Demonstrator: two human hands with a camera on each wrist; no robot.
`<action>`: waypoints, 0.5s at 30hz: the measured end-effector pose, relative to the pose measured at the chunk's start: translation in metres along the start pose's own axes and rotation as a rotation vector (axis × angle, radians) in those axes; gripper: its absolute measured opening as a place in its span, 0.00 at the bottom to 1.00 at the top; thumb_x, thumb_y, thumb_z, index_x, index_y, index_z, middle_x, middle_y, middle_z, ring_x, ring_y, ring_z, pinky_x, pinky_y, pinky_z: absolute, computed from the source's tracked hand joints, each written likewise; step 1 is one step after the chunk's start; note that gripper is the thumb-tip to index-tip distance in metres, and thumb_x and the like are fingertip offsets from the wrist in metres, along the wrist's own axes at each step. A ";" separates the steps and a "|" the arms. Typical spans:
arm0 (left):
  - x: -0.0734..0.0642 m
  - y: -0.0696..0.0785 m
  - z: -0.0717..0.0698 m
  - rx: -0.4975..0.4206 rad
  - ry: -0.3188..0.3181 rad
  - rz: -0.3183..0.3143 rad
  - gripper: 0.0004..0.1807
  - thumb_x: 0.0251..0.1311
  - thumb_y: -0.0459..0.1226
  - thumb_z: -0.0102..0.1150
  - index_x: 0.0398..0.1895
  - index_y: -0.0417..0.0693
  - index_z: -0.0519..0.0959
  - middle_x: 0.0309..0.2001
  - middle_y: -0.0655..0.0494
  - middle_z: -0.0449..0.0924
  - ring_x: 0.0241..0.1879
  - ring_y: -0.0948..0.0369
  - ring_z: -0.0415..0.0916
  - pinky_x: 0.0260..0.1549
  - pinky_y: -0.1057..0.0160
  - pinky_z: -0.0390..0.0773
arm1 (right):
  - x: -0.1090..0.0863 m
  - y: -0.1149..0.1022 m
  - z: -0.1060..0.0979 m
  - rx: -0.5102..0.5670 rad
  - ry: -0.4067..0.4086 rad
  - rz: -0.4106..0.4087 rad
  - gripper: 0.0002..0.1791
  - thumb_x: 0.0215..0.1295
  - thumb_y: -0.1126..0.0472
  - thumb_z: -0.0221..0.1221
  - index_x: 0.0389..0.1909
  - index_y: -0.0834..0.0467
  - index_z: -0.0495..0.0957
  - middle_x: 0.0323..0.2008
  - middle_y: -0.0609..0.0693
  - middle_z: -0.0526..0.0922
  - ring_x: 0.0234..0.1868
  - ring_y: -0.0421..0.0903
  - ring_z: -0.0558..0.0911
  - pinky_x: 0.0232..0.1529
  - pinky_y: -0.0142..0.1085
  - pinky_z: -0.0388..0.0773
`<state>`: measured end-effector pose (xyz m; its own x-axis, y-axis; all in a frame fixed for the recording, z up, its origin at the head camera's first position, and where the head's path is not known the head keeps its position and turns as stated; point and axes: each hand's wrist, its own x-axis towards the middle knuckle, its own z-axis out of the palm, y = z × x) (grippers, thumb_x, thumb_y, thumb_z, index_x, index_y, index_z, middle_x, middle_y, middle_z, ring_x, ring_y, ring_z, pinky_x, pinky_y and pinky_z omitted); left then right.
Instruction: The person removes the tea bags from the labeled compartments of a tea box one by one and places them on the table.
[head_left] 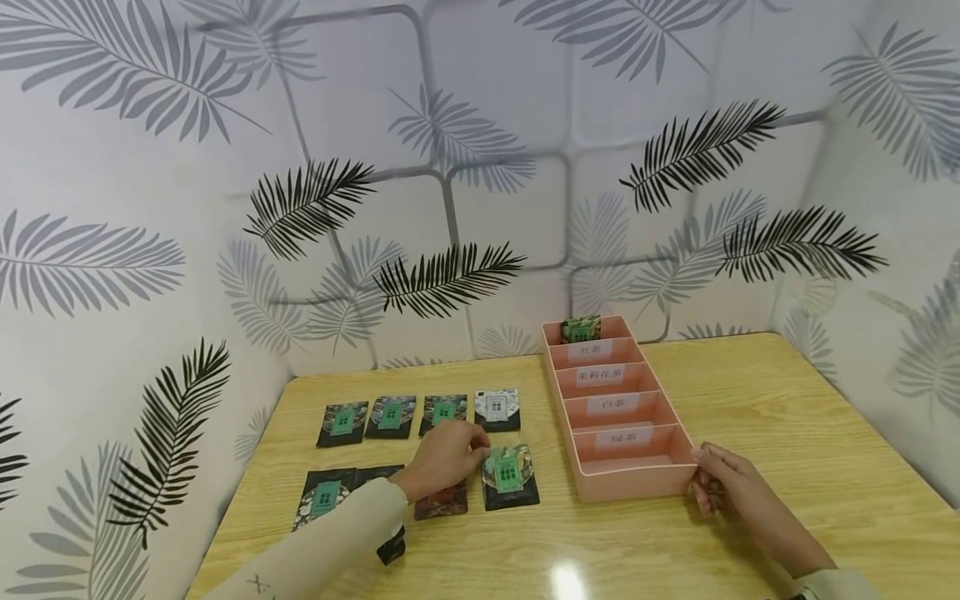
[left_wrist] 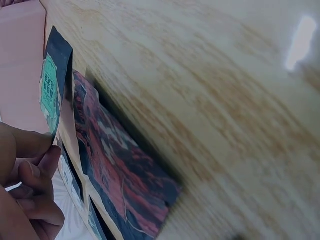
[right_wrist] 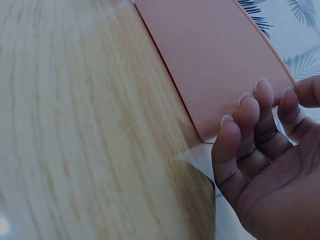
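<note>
My left hand [head_left: 444,460] pinches the edge of a dark tea sachet with a green label [head_left: 510,477] between thumb and finger. In the left wrist view this sachet [left_wrist: 50,92] stands tilted up from the table, beside a dark red sachet [left_wrist: 120,165] lying flat. At the near right corner of a pink divided box [head_left: 637,483], my right hand [head_left: 729,483] grips the rim. The right wrist view has thumb and a fingertip pinching that rim, the other fingers [right_wrist: 245,112] loosely bent by the box wall [right_wrist: 205,65].
Several tea sachets [head_left: 390,417] lie in two rows on the wooden table [head_left: 600,550], partly hidden by the left arm. A white-labelled sachet [head_left: 497,408] ends the back row. Paper labels [head_left: 624,438] mark the box's dividers; a green sachet [head_left: 581,330] sits in its farthest compartment.
</note>
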<state>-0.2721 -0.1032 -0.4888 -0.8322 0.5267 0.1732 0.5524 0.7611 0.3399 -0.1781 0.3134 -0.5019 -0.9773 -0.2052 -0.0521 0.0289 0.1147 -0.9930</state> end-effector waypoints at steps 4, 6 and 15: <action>-0.001 0.000 0.001 0.019 -0.012 -0.001 0.05 0.60 0.42 0.64 0.35 0.54 0.85 0.30 0.65 0.82 0.26 0.71 0.75 0.25 0.68 0.75 | 0.000 0.001 0.001 0.013 0.007 0.006 0.26 0.77 0.48 0.41 0.29 0.69 0.58 0.22 0.52 0.73 0.21 0.43 0.73 0.24 0.41 0.76; -0.001 0.000 0.001 0.026 -0.015 0.002 0.05 0.60 0.42 0.64 0.36 0.53 0.85 0.31 0.65 0.82 0.26 0.71 0.75 0.24 0.68 0.75 | 0.000 0.001 0.001 0.014 0.011 0.013 0.26 0.77 0.48 0.41 0.29 0.69 0.59 0.22 0.52 0.73 0.21 0.43 0.73 0.24 0.41 0.76; -0.002 0.001 0.003 0.058 0.009 0.017 0.04 0.58 0.42 0.66 0.33 0.54 0.85 0.32 0.64 0.80 0.29 0.68 0.75 0.24 0.68 0.75 | 0.000 0.001 0.001 0.012 0.016 0.000 0.26 0.77 0.49 0.41 0.29 0.70 0.59 0.22 0.52 0.73 0.21 0.44 0.73 0.24 0.41 0.76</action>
<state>-0.2699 -0.1026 -0.4913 -0.8232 0.5361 0.1871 0.5677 0.7732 0.2827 -0.1779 0.3126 -0.5026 -0.9805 -0.1900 -0.0503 0.0310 0.1028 -0.9942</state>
